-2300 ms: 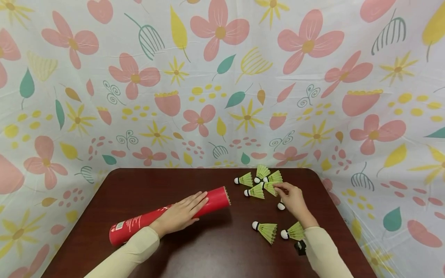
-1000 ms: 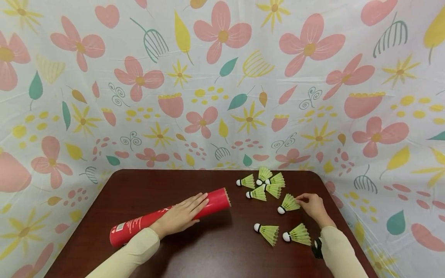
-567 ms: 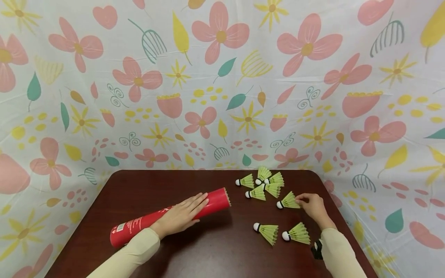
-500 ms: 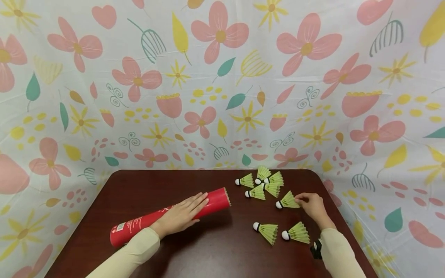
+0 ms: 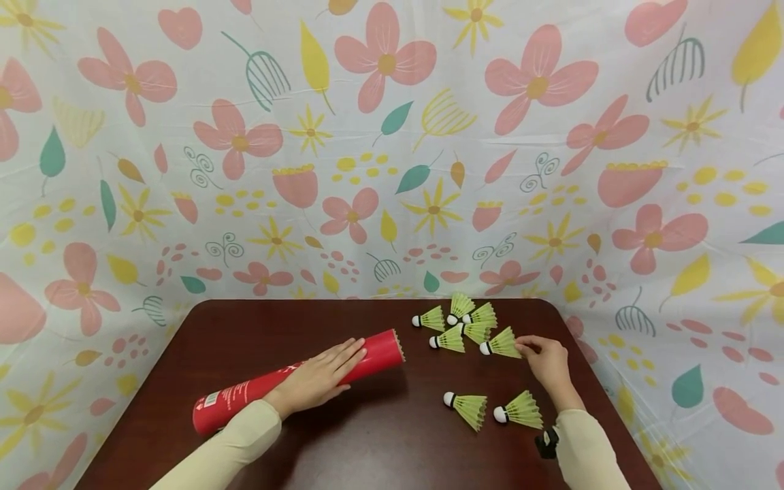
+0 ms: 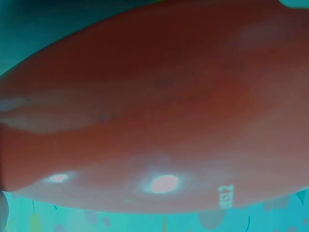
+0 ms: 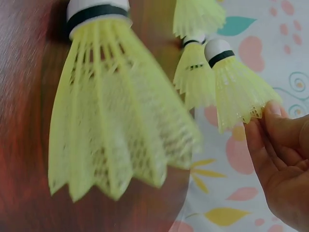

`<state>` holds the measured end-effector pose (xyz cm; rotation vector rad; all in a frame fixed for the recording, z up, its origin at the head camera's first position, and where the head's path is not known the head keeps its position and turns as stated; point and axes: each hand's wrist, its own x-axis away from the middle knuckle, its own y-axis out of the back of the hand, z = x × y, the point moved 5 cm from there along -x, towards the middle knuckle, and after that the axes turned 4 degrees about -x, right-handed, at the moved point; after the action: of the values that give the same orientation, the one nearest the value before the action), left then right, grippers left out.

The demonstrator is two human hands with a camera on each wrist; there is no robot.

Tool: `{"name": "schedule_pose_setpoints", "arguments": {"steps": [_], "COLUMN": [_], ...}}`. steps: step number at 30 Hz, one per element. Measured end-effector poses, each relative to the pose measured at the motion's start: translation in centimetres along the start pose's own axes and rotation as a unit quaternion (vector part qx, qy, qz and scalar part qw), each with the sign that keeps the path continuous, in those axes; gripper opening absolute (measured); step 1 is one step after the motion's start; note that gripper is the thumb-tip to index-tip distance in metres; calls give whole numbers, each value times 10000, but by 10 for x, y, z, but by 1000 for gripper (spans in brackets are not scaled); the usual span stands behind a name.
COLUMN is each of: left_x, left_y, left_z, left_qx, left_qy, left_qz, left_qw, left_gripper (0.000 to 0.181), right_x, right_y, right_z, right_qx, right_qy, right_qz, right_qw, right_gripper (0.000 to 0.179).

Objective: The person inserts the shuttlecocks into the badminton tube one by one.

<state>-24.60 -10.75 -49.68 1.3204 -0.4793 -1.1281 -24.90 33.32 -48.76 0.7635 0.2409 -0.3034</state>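
the tube [image 5: 245, 395], red and printed, slants over the dark counter [image 5: 392, 452], its left end nearer the person and its right end, with a jagged rim, farther off. the left sleeve [image 5: 223, 442], cream, reaches in from the near side of the tube, and the left hand [image 5: 318, 376] rests across the tube's upper side, its fingers straight and close together. behind the tube hangs a cloth [image 5: 361, 136] with pink flowers and yellow and green leaves.

to the right of the tube and a little farther back lie five shuttlecocks [image 5: 454, 338], yellow-green with white corks, four of them bunched and one just beside. right of the tube and nearer the person, two shuttlecocks [image 5: 470, 410] lie apart, corks toward the tube's side. about level with the tube's right end, well apart from it, is another shuttlecock [image 5: 503, 343], its cork toward the tube; whether it touches the counter i cannot tell. the right hand [image 5: 545, 362], farthest from the tube, pinches that one's skirt edge between thumb and fingers. a black thing [image 5: 547, 442] sits at the right sleeve [image 5: 584, 446].
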Motion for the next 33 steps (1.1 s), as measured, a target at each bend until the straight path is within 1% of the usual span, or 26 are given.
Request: {"name": "schedule_pose_setpoints", "arguments": {"steps": [6, 12, 15, 21, 25, 33], "left_x": [-1, -5, -6, -9, -9, -10], "left_y": [0, 1, 1, 4, 4, 5], "left_z": [-1, -1, -1, -1, -1, -1], "left_qx": [52, 66, 50, 110, 13, 54], "left_qy": [-24, -81, -97, -108, -106, -78], "left_qz": [-25, -36, -51, -42, 10, 49], "left_qw": [10000, 9999, 9999, 9999, 9999, 9999], "left_gripper": [97, 99, 98, 96, 96, 96], "right_x": [0, 0, 1, 2, 3, 4], "right_y": [-3, -7, -12, -22, -30, -48], "right_z": [16, 33, 41, 55, 63, 78], "right_qx": [-128, -257, -364, -614, -767, -984], "right_qy": [142, 424, 484, 450, 405, 251], "right_qz": [-158, -297, -338, -391, -426, -374], "right_qw": [9997, 9983, 9976, 9963, 9953, 9941], "right_gripper": [12, 11, 11, 12, 11, 12]}}
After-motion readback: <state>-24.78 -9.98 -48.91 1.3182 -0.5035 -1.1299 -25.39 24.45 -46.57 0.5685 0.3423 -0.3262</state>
